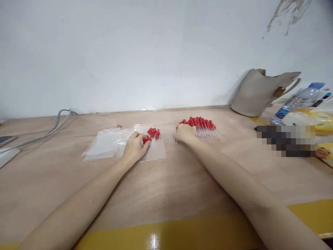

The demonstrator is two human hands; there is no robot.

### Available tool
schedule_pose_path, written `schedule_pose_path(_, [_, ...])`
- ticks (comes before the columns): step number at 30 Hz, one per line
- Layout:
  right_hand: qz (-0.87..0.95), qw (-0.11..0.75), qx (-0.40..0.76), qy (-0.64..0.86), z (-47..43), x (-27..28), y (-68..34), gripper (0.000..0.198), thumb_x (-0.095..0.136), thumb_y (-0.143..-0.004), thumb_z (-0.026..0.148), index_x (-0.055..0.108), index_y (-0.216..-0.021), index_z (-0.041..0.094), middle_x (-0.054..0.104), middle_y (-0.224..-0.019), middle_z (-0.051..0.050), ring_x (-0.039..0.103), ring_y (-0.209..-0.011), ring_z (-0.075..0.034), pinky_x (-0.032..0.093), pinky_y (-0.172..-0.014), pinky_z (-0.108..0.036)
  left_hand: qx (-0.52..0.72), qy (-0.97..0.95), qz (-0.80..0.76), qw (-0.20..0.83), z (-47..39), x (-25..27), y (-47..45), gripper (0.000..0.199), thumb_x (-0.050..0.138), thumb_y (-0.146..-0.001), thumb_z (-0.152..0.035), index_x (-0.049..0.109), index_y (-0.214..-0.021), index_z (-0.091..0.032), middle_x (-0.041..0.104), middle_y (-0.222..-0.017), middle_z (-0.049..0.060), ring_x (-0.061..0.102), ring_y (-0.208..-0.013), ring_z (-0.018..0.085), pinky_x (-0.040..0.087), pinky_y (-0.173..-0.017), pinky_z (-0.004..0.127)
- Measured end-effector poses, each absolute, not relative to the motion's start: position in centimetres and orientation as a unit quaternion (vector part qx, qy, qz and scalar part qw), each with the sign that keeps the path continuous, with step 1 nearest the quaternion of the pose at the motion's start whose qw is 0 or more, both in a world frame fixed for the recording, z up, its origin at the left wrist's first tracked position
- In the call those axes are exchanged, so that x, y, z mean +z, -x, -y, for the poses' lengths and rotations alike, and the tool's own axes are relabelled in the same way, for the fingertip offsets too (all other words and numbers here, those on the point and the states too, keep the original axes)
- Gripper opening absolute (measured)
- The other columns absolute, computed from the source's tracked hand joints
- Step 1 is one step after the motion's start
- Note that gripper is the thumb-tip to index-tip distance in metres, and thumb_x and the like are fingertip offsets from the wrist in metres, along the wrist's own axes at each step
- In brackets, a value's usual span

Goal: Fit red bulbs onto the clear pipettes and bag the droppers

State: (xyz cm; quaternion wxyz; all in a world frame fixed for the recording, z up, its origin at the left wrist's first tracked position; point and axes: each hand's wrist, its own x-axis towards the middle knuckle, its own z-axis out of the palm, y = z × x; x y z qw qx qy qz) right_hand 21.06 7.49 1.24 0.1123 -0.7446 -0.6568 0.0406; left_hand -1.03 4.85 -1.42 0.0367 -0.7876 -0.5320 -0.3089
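My left hand is closed over a red rubber bulb, with the thumb and fingers curled round it. Beside it, several loose red bulbs lie on a clear plastic bag. My right hand is closed at the left end of a row of droppers with red bulbs and thin clear tubes; its fingertips are turned away, so what they grip is hidden. Between my hands lie several bare clear tubes, side by side.
A stack of clear plastic bags lies left of my left hand. A grey cable runs along the far left. At the right stand a beige bag and a water bottle, near yellow packages. The white wall bounds the table's back.
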Motion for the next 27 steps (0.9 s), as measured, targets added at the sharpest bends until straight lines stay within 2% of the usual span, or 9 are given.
schedule_pose_path(3, [0.65,0.098,0.054,0.752,-8.0,1.4,-20.8,0.018,0.058,-0.067,0.018,0.067,-0.083,0.016,0.066,-0.087,-0.014,0.06,-0.083,-0.026,0.032,-0.075,-0.04,-0.299,0.787,0.54,0.016,-5.0,-1.7,0.9,0.013,0.056,-0.077,-0.03,0.061,-0.08,-0.018,0.053,-0.085,0.004,0.055,-0.07,0.017,0.046,-0.07,0.032])
schedule_pose_path(7, [0.647,0.087,0.06,0.755,-8.1,1.6,-20.5,0.02,0.057,-0.069,0.017,0.066,-0.087,0.015,0.066,-0.089,-0.015,0.06,-0.085,-0.028,0.032,-0.076,-0.041,-0.305,0.795,0.524,0.003,-5.3,-2.0,1.0,0.01,0.054,-0.079,-0.027,0.059,-0.077,-0.018,0.054,-0.082,0.004,0.056,-0.07,0.017,0.046,-0.069,0.031])
schedule_pose_path(10, [0.658,0.087,0.056,0.746,-7.2,1.9,-20.9,0.017,0.052,-0.074,0.017,0.065,-0.084,0.014,0.065,-0.086,-0.015,0.06,-0.085,-0.028,0.031,-0.078,-0.042,-0.304,0.799,0.519,0.019,-5.1,-1.9,1.1,0.012,0.051,-0.081,-0.026,0.058,-0.075,-0.018,0.055,-0.081,0.005,0.056,-0.072,0.018,0.046,-0.068,0.031])
schedule_pose_path(12, [0.668,0.104,0.041,0.736,-6.1,2.0,-21.6,0.02,0.046,-0.079,0.02,0.062,-0.089,0.012,0.065,-0.085,-0.016,0.06,-0.083,-0.028,0.032,-0.078,-0.042,-0.307,0.798,0.517,0.04,-4.7,-1.6,0.8,0.014,0.048,-0.084,-0.026,0.057,-0.076,-0.017,0.055,-0.082,0.006,0.056,-0.073,0.019,0.045,-0.069,0.032])
schedule_pose_path(16, [0.731,0.2,-0.012,0.653,-3.0,0.7,-24.1,0.024,0.034,-0.089,0.026,0.051,-0.098,0.012,0.065,-0.08,-0.013,0.059,-0.073,-0.025,0.034,-0.075,-0.039,-0.343,0.816,0.465,0.028,-3.0,-1.0,-0.8,0.012,0.043,-0.087,-0.024,0.053,-0.083,-0.017,0.057,-0.085,0.006,0.056,-0.078,0.019,0.045,-0.071,0.032])
schedule_pose_path(20, [0.805,0.312,-0.027,0.504,-0.1,-1.9,-26.2,0.021,0.033,-0.09,0.023,0.048,-0.103,0.017,0.064,-0.094,-0.01,0.058,-0.081,-0.02,0.036,-0.078,-0.035,-0.356,0.826,0.425,-0.103,-1.0,-1.1,-3.1,0.009,0.043,-0.088,-0.024,0.049,-0.086,-0.017,0.06,-0.083,0.004,0.057,-0.076,0.016,0.046,-0.069,0.03])
schedule_pose_path(23, [0.815,0.371,-0.022,0.445,1.2,-3.1,-26.6,0.021,0.039,-0.089,0.023,0.051,-0.106,0.017,0.065,-0.087,-0.006,0.058,-0.078,-0.017,0.037,-0.076,-0.033,-0.366,0.809,0.411,-0.206,-0.3,-1.6,-4.1,0.012,0.043,-0.088,-0.023,0.048,-0.096,-0.016,0.06,-0.083,0.003,0.058,-0.068,0.013,0.048,-0.064,0.027])
schedule_pose_path(25, [0.817,0.396,-0.016,0.419,1.6,-3.2,-26.4,0.018,0.043,-0.088,0.023,0.054,-0.102,0.018,0.064,-0.08,-0.003,0.058,-0.071,-0.015,0.038,-0.072,-0.031,-0.371,0.81,0.397,-0.22,-0.2,-2.0,-4.2,0.02,0.044,-0.087,-0.021,0.049,-0.106,-0.016,0.06,-0.087,0.004,0.059,-0.072,0.014,0.049,-0.066,0.028])
schedule_pose_path(27, [0.819,0.41,-0.014,0.401,1.8,-3.0,-26.1,0.016,0.045,-0.088,0.024,0.057,-0.096,0.017,0.064,-0.076,-0.003,0.056,-0.067,-0.014,0.038,-0.068,-0.03,-0.364,0.827,0.384,-0.19,-0.2,-2.1,-4.2,0.021,0.045,-0.087,-0.021,0.053,-0.106,-0.017,0.059,-0.09,0.005,0.058,-0.08,0.015,0.048,-0.07,0.029])
